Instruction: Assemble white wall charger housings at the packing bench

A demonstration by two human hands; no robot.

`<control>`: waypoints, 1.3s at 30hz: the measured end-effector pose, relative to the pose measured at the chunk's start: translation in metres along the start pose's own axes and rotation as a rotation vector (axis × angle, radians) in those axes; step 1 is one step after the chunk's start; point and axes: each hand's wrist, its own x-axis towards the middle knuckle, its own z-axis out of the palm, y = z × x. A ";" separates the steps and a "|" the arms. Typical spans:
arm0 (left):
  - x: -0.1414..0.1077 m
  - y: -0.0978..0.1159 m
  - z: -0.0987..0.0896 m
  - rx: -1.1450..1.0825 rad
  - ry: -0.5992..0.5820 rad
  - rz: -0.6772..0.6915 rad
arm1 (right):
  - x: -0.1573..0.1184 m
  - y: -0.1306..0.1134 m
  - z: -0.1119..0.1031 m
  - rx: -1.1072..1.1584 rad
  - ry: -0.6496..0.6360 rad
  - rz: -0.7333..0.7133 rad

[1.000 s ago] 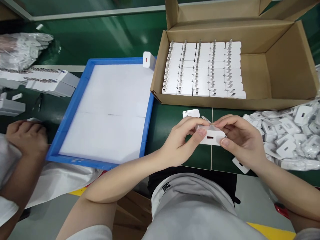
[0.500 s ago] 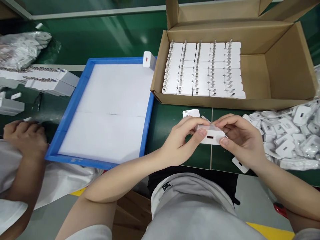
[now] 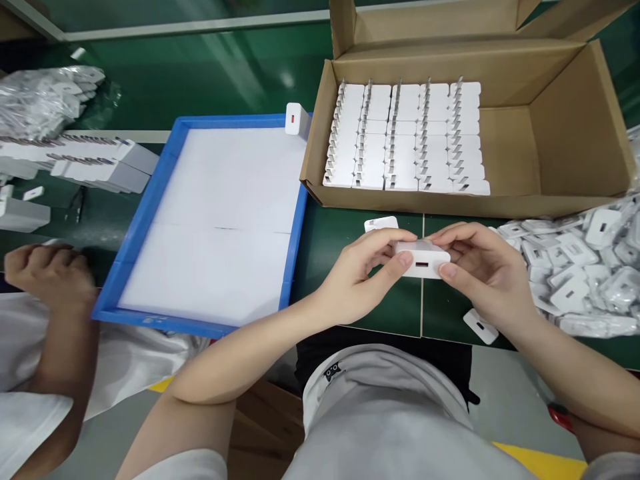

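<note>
A white charger block [image 3: 421, 259] with an orange port facing me is held between both hands above the green table. My left hand [image 3: 361, 279] grips its left end with thumb and fingers. My right hand [image 3: 479, 272] pinches its right end. Behind them stands an open cardboard box [image 3: 560, 133] with several rows of white chargers [image 3: 405, 137] packed prongs up in its left half.
A blue tray [image 3: 150, 200] lined with white sheets lies to the left, with one charger [image 3: 295, 120] at its far corner. A heap of bagged chargers [image 3: 580, 267] lies on the right. Another person's hand [image 3: 50, 273] rests at the left edge beside white boxes [image 3: 95, 163].
The charger and both hands have lifted slightly; the clear film seen on top of it earlier no longer shows. The other person's hand shifted a little.
</note>
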 end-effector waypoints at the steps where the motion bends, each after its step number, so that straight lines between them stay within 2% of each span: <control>1: 0.000 0.000 0.000 -0.020 -0.006 -0.008 | 0.000 0.000 0.000 0.003 0.009 0.005; 17: -0.002 -0.002 0.003 0.078 0.015 0.067 | -0.001 0.006 0.004 -0.036 0.060 -0.056; 39: -0.003 -0.004 0.005 0.029 0.017 0.041 | -0.003 0.008 0.004 -0.057 0.059 -0.048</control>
